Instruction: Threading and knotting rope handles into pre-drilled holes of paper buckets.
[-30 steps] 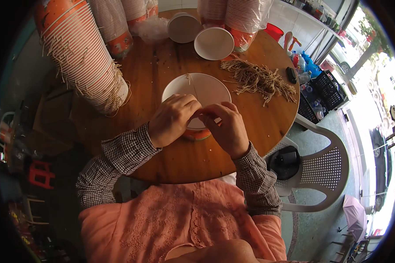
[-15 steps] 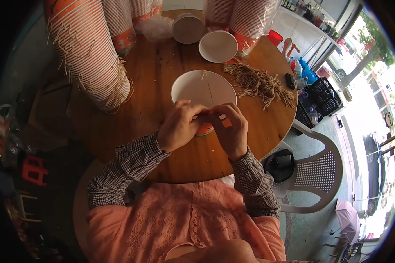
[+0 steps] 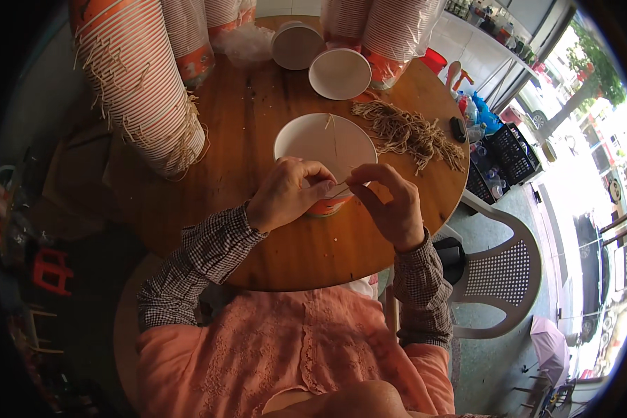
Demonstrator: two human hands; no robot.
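A white-lined paper bowl (image 3: 299,145) with an orange outside stands on the round wooden table in front of me. A thin string (image 3: 335,143) runs across its opening from a small knot near the far rim. At the near side of the bowl my left hand (image 3: 285,196) pinches the string between thumb and forefinger. Just to the right, my right hand (image 3: 391,202) pinches an end of it with the fingertips, and a short length spans the gap between both hands. Right of the bowl lies a pile of loose tan strings (image 3: 414,136).
A tall leaning stack of paper bowls (image 3: 136,76), with strings hanging from it, stands at the left. Two bowls (image 3: 340,74) lie tipped at the back beside bagged stacks (image 3: 400,31). A grey plastic chair (image 3: 501,279) and black crates (image 3: 512,157) are at the right.
My right hand has moved right and away from the left, leaving a gap with string across it. My left hand has barely shifted; the bowl remains beneath.
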